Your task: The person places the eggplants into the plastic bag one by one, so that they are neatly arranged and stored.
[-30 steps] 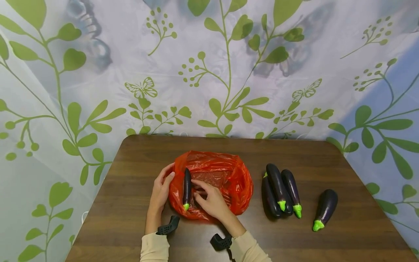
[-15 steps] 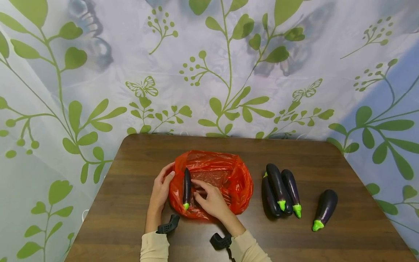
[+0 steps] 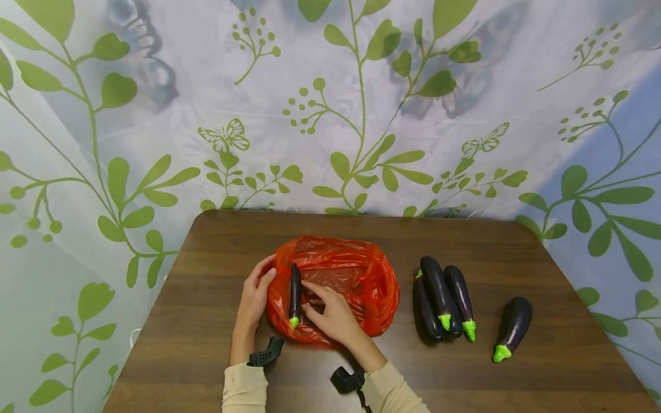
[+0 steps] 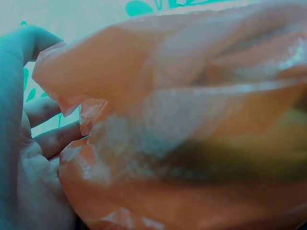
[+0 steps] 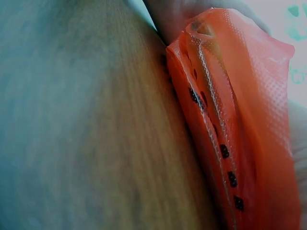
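On the tabletop (image 3: 217,241), the left hand (image 3: 254,297) rests loose-fingered against the red bag (image 3: 386,275), while the right hand (image 3: 334,315) has fingers extended just beside the eggplant (image 3: 295,291) inside.

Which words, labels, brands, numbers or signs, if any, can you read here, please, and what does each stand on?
Readable text: none.
Bag: dark marks in the right wrist view, too blurred to read or to tell whether they are print.
Eggplants: no label visible.
Backdrop: no lettering visible.
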`<state>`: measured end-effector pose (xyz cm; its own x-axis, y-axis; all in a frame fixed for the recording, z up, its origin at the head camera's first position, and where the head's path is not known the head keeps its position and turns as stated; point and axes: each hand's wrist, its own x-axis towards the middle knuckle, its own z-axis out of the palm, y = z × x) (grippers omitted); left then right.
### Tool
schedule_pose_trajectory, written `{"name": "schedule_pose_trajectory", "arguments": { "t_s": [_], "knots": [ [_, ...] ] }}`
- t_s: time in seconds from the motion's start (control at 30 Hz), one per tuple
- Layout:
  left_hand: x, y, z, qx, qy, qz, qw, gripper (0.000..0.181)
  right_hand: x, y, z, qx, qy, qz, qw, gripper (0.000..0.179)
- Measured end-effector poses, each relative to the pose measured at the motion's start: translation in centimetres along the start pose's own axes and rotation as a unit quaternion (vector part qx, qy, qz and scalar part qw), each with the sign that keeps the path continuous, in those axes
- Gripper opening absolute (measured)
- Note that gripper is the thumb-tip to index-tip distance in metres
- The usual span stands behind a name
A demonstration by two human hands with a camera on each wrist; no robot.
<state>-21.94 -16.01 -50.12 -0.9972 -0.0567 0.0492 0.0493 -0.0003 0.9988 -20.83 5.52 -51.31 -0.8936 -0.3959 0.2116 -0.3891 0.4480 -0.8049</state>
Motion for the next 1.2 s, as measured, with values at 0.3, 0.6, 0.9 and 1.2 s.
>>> {"name": "schedule_pose_trajectory", "arguments": {
  "t_s": [0.3, 0.6, 0.9, 1.2],
  "knots": [
    [0.0, 0.0, -0.1, -0.002, -0.003, -0.004, 1.0000, 0.042, 0.2, -0.4, -0.1, 0.019, 0.008, 0.000, 0.9998, 0.052],
    [0.0, 0.0, -0.1, -0.001, 0.000, -0.012, 0.9999, 0.042, 0.3, -0.6, -0.2, 0.021, 0.028, -0.022, 0.9991, 0.050],
    [-0.1, -0.2, -0.1, -0.002, 0.000, -0.011, 0.9999, 0.042, 0.0, -1.1, -0.6, -0.016, 0.037, -0.024, 0.9989, 0.052],
    [0.2, -0.2, -0.2, 0.004, 0.006, 0.001, 1.0000, 0.041, 0.5, -2.4, -1.4, -0.035, 0.046, -0.038, 0.9976, 0.052]
  ]
}}
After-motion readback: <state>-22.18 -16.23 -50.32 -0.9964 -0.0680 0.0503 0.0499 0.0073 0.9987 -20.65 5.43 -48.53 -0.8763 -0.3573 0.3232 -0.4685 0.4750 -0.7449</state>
